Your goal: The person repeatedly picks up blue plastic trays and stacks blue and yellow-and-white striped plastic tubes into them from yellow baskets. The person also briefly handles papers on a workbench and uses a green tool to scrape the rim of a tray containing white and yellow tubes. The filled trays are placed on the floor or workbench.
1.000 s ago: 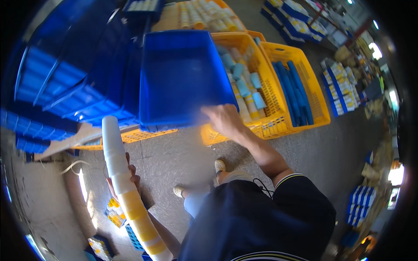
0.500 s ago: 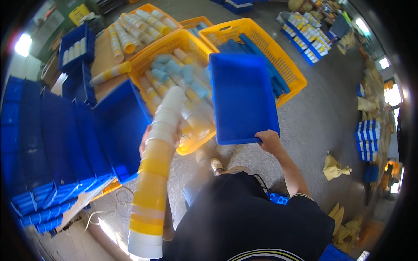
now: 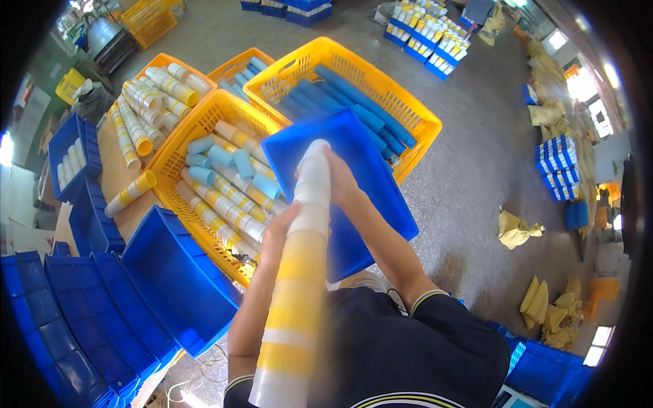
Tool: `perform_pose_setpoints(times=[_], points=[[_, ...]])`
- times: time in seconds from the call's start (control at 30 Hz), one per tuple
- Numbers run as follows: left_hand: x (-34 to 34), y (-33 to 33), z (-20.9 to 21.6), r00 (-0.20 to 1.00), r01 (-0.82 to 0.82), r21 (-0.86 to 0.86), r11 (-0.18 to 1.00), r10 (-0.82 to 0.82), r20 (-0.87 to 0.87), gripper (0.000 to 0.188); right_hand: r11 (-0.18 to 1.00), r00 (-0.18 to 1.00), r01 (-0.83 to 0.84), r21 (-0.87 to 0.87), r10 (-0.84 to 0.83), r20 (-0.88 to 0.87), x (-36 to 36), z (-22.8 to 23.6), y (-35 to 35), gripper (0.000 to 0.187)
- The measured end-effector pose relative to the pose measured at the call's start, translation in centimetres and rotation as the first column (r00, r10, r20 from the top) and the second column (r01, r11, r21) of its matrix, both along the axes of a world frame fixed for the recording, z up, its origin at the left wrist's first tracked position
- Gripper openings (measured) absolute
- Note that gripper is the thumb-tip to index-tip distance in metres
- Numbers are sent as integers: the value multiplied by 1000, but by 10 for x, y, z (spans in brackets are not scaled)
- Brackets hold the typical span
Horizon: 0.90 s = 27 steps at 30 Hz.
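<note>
A long stack of nested white and yellow cups [image 3: 298, 279] runs lengthwise in front of me, its far end over a shallow blue tray [image 3: 381, 211]. My left hand [image 3: 277, 230] is closed around the stack's left side, its fingers partly hidden. Near the far tip, my right hand [image 3: 340, 178] is closed on the stack's right side. The tray appears tilted beneath my hands, overlapping the near side of a yellow crate [image 3: 425, 129] of blue tubes. To the left, another yellow crate [image 3: 166, 160] holds similar stacks with several short light-blue cups on top.
Empty blue trays [image 3: 170, 251] stand in a row at the left. Beyond them, a board [image 3: 112, 146] carries more cup stacks. Filled blue trays [image 3: 432, 44] sit at the back right, and a yellowish sack [image 3: 518, 228] lies on the floor at the right.
My right hand has let go of the blue tray's near edge and taken the stack's far end. The stack has moved right, over the tray. The tray has turned, and the view has shifted.
</note>
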<state>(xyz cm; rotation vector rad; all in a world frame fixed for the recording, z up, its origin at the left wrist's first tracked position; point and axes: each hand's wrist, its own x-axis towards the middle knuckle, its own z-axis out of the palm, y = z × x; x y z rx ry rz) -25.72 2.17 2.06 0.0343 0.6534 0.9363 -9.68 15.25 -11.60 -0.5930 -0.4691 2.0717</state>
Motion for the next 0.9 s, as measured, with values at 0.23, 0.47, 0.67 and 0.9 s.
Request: perform_pose_setpoints(times=[0.23,0.47,0.67,0.9], points=[[45,45,-10,966,-224,-18,974,224,132,51,911,977,-143,-387,68,-201,44,28,43,57],[59,60,-29,975,-210,-147,967,219,44,60,941,921,-315,122,272,277,43,9,53,60],[61,49,-33,947,-316,-182,931,322,4,59,874,882,-458,-165,423,-208,35,4,36,60],[46,37,-31,972,-231,-84,969,234,25,61,793,921,-389,-469,356,-160,17,28,35,57]])
